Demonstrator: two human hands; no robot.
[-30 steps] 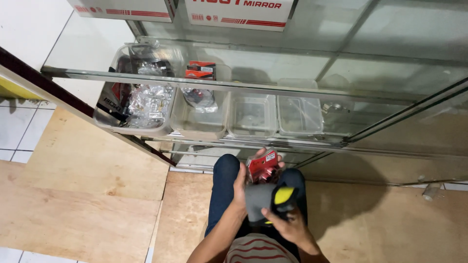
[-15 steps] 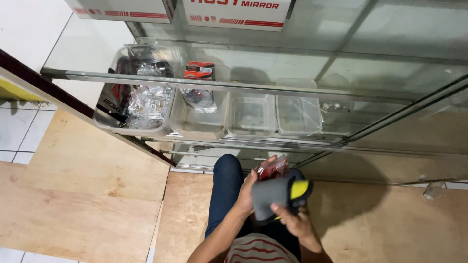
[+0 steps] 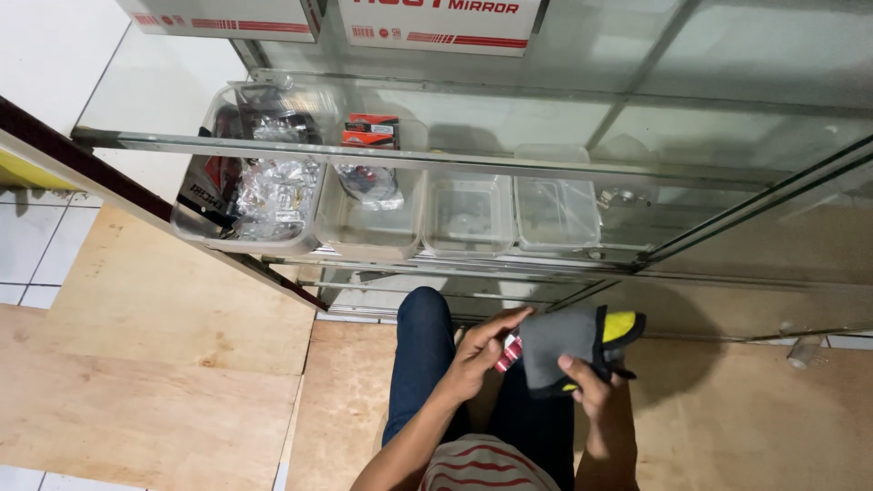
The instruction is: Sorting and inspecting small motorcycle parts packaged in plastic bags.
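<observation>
I look down at my lap in front of a glass display case. My right hand (image 3: 593,389) grips a grey cloth item with a yellow and black end (image 3: 571,344), which looks like a glove. My left hand (image 3: 477,353) touches the cloth's left edge, and a small red and white packet (image 3: 508,355) shows between that hand and the cloth. My legs in dark blue trousers (image 3: 420,364) stand on the plywood floor.
The glass case (image 3: 473,164) holds several clear plastic bins: one with shiny wrapped parts (image 3: 264,195), one with a bagged part and a red box (image 3: 368,136), two nearly bare (image 3: 468,214). White cartons (image 3: 436,18) lie on top. Plywood sheets (image 3: 155,382) cover the floor.
The grey cloth has been pulled further over the red packet, which now barely shows. Both hands have shifted a little to the right and lower in the view.
</observation>
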